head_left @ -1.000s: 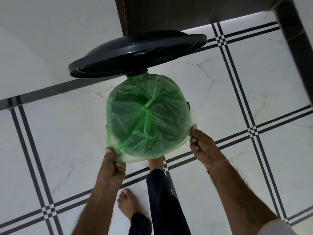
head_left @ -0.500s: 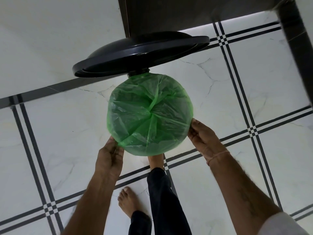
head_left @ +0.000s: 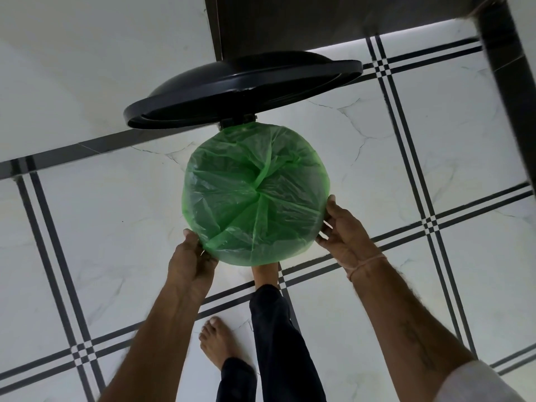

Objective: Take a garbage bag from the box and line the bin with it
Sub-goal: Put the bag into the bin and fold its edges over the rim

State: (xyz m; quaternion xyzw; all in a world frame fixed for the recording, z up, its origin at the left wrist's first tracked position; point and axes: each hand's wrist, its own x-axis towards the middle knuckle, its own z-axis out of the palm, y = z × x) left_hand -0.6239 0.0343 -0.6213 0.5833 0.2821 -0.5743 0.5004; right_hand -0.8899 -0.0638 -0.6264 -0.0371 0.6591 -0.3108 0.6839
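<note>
nearest the camera, two bare forearms reach forward and down, with a white sleeve at the right elbow and a thin band around the right wrist. between the arms stand dark trouser legs; one bare foot rests flat on the floor, and the other foot is set forward with its toes hidden under the bag's edge, perhaps on a pedal, though that cannot be seen. the left hand grips the near left edge of the green garbage bag, fingers curled under the plastic. the right hand holds the bag's right side, thumb up along the edge and fingers partly spread against it. the bag is stretched over the round mouth of the bin, covering it fully, its thin film gathered in creases that meet near the middle; the bin's body is hidden beneath it. just beyond, the black round lid stands raised and tilted, joined at a hinge touching the bag's far edge. all this stands on a white marble-look tiled floor crossed by dark double lines, with a pale wall and a dark doorway farthest off.
</note>
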